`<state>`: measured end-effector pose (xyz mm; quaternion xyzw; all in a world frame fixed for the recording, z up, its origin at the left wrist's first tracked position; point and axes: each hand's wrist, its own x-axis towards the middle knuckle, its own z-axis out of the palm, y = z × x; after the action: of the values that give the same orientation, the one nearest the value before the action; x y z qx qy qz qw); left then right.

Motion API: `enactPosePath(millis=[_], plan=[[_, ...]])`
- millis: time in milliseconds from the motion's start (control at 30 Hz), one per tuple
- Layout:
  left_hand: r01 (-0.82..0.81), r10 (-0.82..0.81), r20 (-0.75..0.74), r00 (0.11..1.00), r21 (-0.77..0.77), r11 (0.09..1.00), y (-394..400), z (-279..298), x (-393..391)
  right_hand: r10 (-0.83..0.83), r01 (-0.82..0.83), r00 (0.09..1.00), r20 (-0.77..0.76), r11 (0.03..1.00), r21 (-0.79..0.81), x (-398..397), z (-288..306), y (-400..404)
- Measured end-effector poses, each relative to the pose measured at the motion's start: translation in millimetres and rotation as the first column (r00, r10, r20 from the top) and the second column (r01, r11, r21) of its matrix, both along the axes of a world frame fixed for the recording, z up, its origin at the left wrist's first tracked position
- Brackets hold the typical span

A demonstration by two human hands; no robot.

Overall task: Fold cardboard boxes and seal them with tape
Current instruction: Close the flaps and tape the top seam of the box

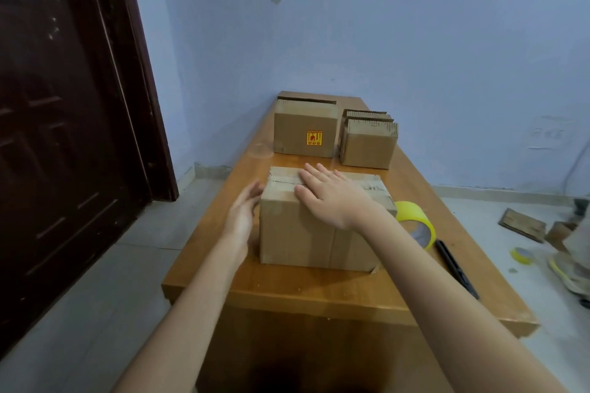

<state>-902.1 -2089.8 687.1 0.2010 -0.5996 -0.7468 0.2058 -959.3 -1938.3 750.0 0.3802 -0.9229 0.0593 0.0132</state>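
Taped box (pixel 319 226) at bench (pixel 287 290) centre. Right hand (pixel 332 198) flat on top, grip spread, pressing tape seam. Left hand (pixel 242 214) against box left side, fingers straight. Yellow tape roll (pixel 415 220) just right of box; two boxes behind.

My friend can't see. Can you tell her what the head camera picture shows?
A person's right hand presses flat on the taped top of a cardboard box on a wooden table, while the left hand touches its side. A yellow tape roll sits beside it.
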Motion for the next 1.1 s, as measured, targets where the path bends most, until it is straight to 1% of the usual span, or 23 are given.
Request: enactPosePath(millis=[33,100,133,167,233,300,367,433,533,600,700,833,900,933,967,1000,1033,1067,1100], plan=[[-0.022,0.019,-0.024,1.000,-0.098,0.995,-2,4,3,0.002,-0.002,1.000,0.003,1.000,-0.001,0,0,0],[0.029,-0.042,-0.038,0.998,-0.285,0.958,5,17,10,0.005,-0.005,1.000,0.003,1.000,-0.011,-1,-1,0],[0.065,-0.077,-0.020,0.997,-0.353,0.933,12,22,14,0.004,-0.004,1.000,0.001,1.000,-0.013,-2,-2,-1],[0.083,-0.091,-0.001,0.996,-0.383,0.920,19,23,17,0.003,-0.003,1.000,-0.001,1.000,-0.013,-2,-2,-2],[0.063,-0.067,0.002,0.998,-0.373,0.926,30,20,23,-0.003,0.003,1.000,-0.007,1.000,-0.006,-2,-2,-2],[0.034,-0.047,-0.025,0.999,-0.366,0.930,34,14,30,-0.008,0.008,1.000,-0.010,1.000,-0.004,-2,-2,-2],[0.050,-0.063,-0.022,0.998,-0.397,0.917,31,9,35,-0.004,0.004,1.000,-0.009,1.000,-0.004,-2,-2,-2],[0.090,-0.092,0.017,0.996,-0.470,0.878,25,9,36,-0.002,0.002,1.000,-0.005,1.000,-0.001,-2,-2,-2],[0.092,-0.029,0.109,0.994,-0.623,0.777,15,22,22,-0.003,0.003,1.000,0.000,1.000,0.001,-1,-1,-2],[0.100,-0.015,0.137,0.990,-0.640,0.761,15,34,12,-0.009,0.009,1.000,0.000,1.000,0.003,-1,-1,-3],[0.099,0.025,0.169,0.985,-0.679,0.728,22,33,3,-0.037,0.037,0.999,-0.006,0.999,-0.008,-1,-1,-5],[0.030,0.067,0.110,0.992,-0.703,0.711,25,24,17,-0.033,0.033,0.999,-0.012,0.999,0.006,-3,-1,-6],[0.038,0.067,0.112,0.991,-0.736,0.676,25,26,30,-0.017,0.017,1.000,-0.010,1.000,0.017,-4,-1,-6],[0.060,0.073,0.138,0.988,-0.767,0.639,25,29,38,-0.013,0.013,1.000,-0.011,1.000,0.019,-5,-1,-6],[0.097,0.104,0.190,0.976,-0.813,0.573,26,32,43,-0.013,0.013,1.000,-0.013,1.000,0.020,-5,-1,-6],[0.150,0.168,0.255,0.952,-0.870,0.469,27,38,46,-0.014,0.015,1.000,-0.019,1.000,0.016,-5,-2,-6],[0.203,0.252,0.295,0.922,-0.920,0.336,30,44,46,-0.013,0.013,1.000,-0.024,1.000,-0.002,-5,-3,-7],[0.237,0.312,0.294,0.903,-0.949,0.209,35,51,43,-0.007,0.006,1.000,-0.016,0.999,-0.049,-5,-2,-7],[0.235,0.317,0.262,0.911,-0.964,0.121,42,59,37,0.008,-0.005,1.000,0.017,0.987,-0.161,-4,-1,-7]])
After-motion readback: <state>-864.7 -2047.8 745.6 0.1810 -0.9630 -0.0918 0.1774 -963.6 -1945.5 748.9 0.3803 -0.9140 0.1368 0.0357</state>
